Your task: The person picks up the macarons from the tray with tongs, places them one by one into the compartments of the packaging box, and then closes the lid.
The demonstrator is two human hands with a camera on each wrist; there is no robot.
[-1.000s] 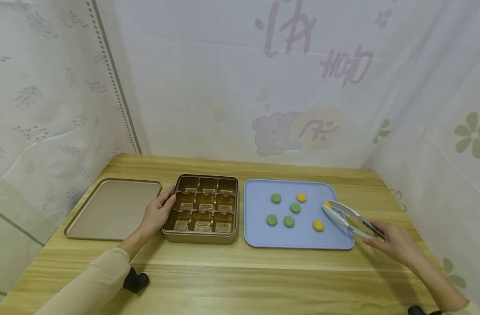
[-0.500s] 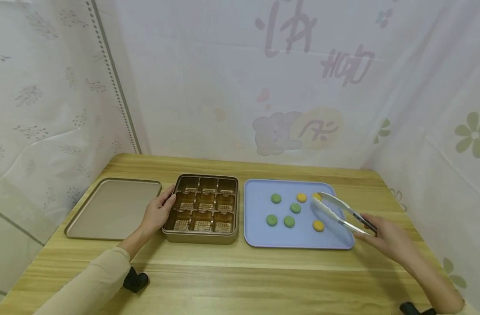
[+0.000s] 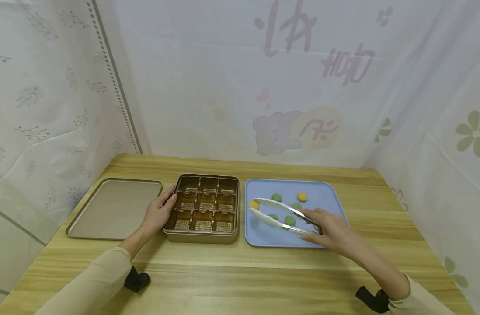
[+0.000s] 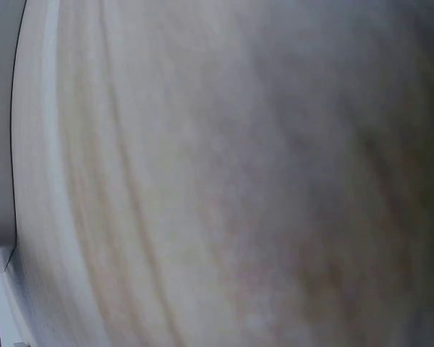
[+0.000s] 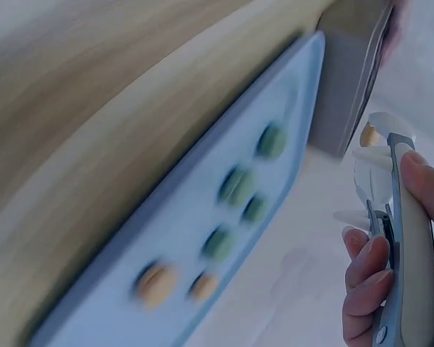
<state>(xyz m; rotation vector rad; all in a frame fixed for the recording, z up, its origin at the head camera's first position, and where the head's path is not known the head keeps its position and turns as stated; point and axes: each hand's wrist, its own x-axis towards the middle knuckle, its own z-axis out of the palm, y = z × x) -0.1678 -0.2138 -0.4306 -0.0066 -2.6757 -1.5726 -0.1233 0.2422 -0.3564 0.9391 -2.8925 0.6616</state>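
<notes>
White-tipped metal tongs (image 3: 281, 213) are gripped by the curled fingers of the right hand (image 3: 329, 228), a small round yellow cookie (image 3: 253, 204) being pinched at their tips above the left edge of the pale blue tray (image 3: 329, 190), while the gold nine-compartment box (image 3: 202, 210) is touched at its left wall by the relaxed left hand (image 3: 158, 213).

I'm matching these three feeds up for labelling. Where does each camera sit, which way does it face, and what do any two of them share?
Head: worn on the head, looking forward and down at the table; shows both sleeves, the left hand on the gold box, the right hand holding tongs.
Left wrist: close over blurred wood grain; no body part shows.
Right wrist: low beside the blue tray, looking along it; fingers grip the tongs.
Shared: head and right wrist both show tray, tongs and the yellow cookie in them.
</notes>
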